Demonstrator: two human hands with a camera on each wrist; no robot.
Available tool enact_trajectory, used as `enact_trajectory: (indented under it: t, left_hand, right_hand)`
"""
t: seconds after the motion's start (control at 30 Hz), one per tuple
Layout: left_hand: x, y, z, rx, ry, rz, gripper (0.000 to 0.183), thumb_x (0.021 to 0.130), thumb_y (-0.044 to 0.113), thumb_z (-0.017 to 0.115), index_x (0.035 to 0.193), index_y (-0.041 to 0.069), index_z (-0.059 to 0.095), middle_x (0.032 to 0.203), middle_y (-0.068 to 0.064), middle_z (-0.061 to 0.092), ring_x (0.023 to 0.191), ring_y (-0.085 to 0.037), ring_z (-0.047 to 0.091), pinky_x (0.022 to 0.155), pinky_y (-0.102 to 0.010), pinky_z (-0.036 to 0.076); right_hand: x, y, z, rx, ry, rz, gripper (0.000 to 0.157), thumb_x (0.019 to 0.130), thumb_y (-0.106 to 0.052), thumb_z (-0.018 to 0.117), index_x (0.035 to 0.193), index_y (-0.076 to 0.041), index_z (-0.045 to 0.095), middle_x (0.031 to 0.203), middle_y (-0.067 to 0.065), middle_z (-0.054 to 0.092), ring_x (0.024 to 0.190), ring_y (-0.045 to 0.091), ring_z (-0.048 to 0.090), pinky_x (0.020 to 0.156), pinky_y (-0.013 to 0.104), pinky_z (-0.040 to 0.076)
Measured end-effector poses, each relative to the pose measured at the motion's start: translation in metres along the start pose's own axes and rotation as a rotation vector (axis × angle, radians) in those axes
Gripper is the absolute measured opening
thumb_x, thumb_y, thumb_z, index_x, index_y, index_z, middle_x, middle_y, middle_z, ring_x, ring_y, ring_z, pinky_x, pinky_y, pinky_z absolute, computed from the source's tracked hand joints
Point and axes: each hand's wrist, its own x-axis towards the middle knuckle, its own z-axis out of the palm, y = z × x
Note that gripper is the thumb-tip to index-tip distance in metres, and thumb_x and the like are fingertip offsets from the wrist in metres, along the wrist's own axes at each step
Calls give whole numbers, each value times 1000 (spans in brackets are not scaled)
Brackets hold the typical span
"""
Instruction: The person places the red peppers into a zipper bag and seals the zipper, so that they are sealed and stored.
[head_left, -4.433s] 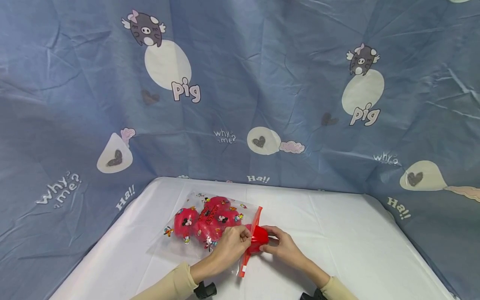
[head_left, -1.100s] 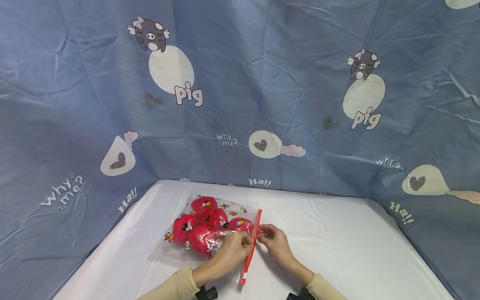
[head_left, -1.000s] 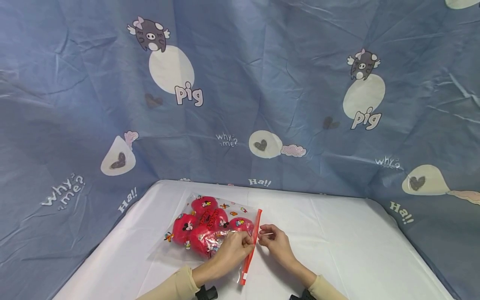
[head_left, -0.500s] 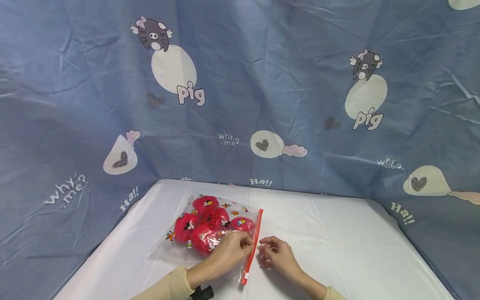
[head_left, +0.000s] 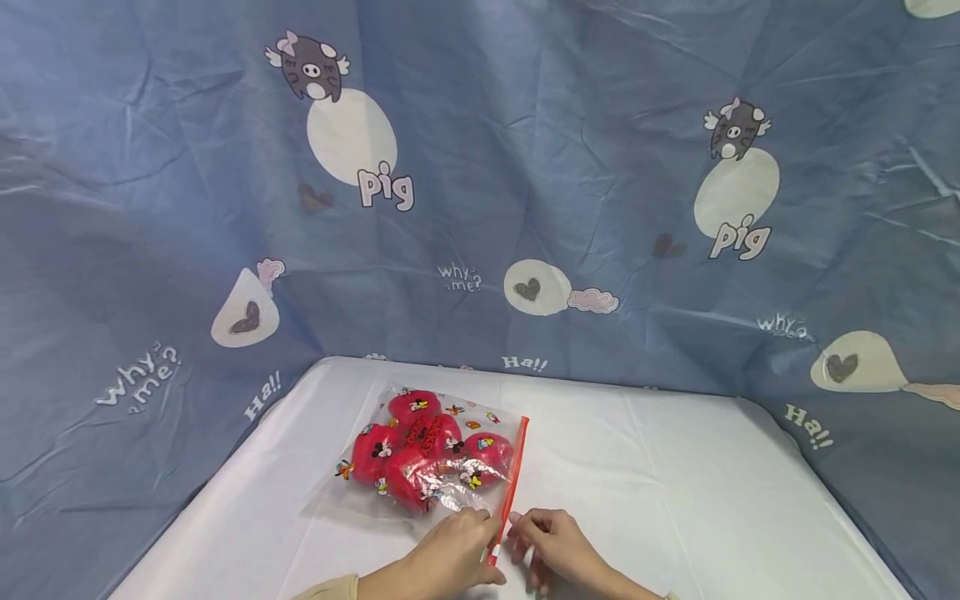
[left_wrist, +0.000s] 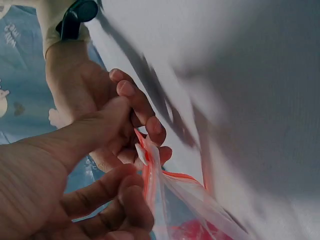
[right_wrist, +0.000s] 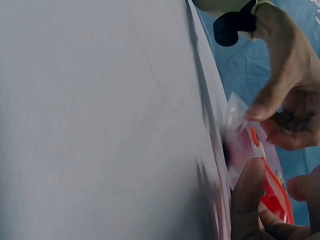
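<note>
A clear zip bag [head_left: 474, 425] printed with cartoon figures lies on the white-covered table, with several red rounded things [head_left: 408, 479] inside. Its red zip edge [head_left: 517, 467] runs along the right side, and a white slider [right_wrist: 257, 149] sits at the near end. My left hand [head_left: 453, 550] is at that near corner, its thumb and fingers apart around the bag's end. Just right of the zip edge, my right hand [head_left: 555, 546] has its fingers loosely bent, thumb and forefinger apart close to the slider.
The white cloth [head_left: 600, 450] covers the table. Behind and at both sides hangs a blue curtain [head_left: 465, 208] with pig prints. Each wrist wears a dark strap with a camera mount, such as the black mount [left_wrist: 80, 17].
A red thing that stuck out of the bag's mouth is inside now. My left hand slid down the zip edge toward its near end; my right hand moved nearer along it too.
</note>
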Motion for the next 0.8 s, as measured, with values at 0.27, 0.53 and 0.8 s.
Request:
enact_trajectory:
  t: [0.27, 0.53, 0.8]
  left_hand:
    - [-6, 3, 4, 185, 66, 94, 34, 65, 29, 86, 90, 14, 68, 79, 5, 57, 73, -7, 52, 61, -17, 43]
    - [-5, 2, 14, 283, 273, 205, 22, 64, 26, 81, 72, 16, 63, 70, 6, 54, 68, -7, 50, 59, -17, 39]
    - [-1, 0, 20, 278, 250, 276, 21, 66, 18, 77, 79, 13, 62, 72, 6, 53, 69, -7, 48, 59, -15, 39]
  right_hand:
    - [-6, -1, 8, -67, -54, 1, 42, 95, -43, 55, 81, -6, 68, 62, 2, 64, 38, 3, 49, 36, 17, 38]
    - [-5, 2, 13, -94, -93, -56, 33, 95, -30, 55, 77, -6, 68, 58, -3, 60, 41, 3, 46, 39, 15, 36]
    - [-3, -1, 13, 16, -54, -29, 24, 94, -20, 55, 78, -3, 60, 62, -2, 58, 44, 6, 48, 39, 17, 37]
